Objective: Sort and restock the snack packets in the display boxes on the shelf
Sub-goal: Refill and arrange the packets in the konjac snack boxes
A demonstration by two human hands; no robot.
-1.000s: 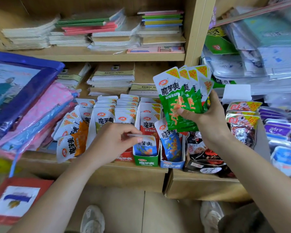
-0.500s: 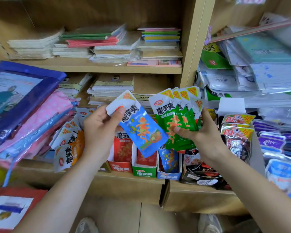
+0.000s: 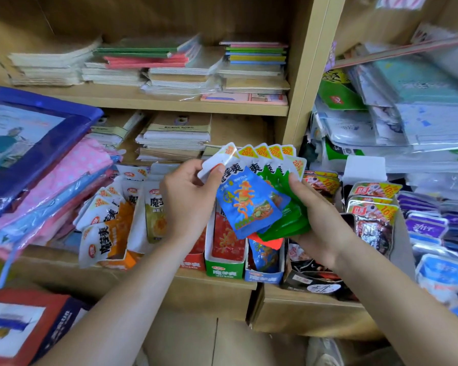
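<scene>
Sorting stood midway, we judged: left hand (image 3: 188,204) pinched blue packet (image 3: 249,204), right hand (image 3: 320,220) clamped green packets (image 3: 291,220); display boxes (image 3: 224,270) part-filled.

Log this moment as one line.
left hand: pinches blue packet top | right hand: holds fanned green packets | blue packet: in front of green packets

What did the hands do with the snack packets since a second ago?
The left hand picked a blue packet from the display boxes, lifted it and brought it right, against the fan of green packets. The right hand kept its grip on that fan; the boxes stayed on the shelf.
</scene>
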